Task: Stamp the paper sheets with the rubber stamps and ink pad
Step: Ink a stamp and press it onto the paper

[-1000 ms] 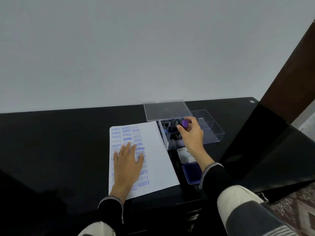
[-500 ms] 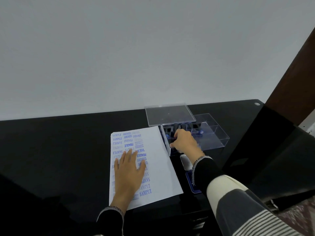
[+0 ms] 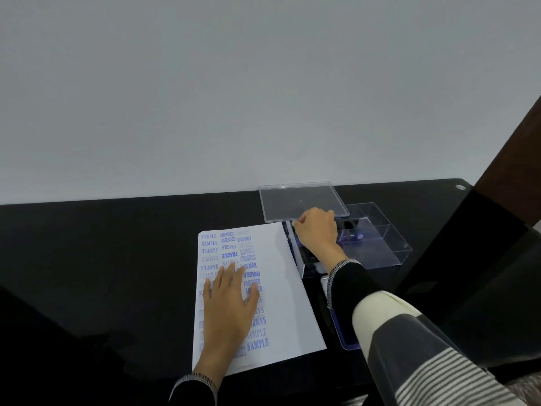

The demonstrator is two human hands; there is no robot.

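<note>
A white paper sheet [image 3: 281, 288] lies on the black table, its left half covered with blue stamped words. My left hand [image 3: 229, 306] rests flat on the sheet with straight fingers. My right hand [image 3: 317, 232] reaches into the back left of a clear plastic box [image 3: 380, 247] of rubber stamps. Its fingers curl round a dark stamp handle [image 3: 340, 223] that sticks out on the right. Another stamp with a blue end [image 3: 358, 235] lies in the box. The blue ink pad [image 3: 344, 332] sits open by the sheet's right edge, partly under my right sleeve.
The box's clear lid [image 3: 301, 200] lies flat behind the sheet, by the wall. A light-coloured flat piece [image 3: 324, 284] sits between box and ink pad. The black table [image 3: 102, 259] ends at the right near a brown panel [image 3: 515, 148].
My right hand lowered a purple-topped stamp into the box, dipped to the box's front left, then shifted to its back left. The left hand stayed on the sheet.
</note>
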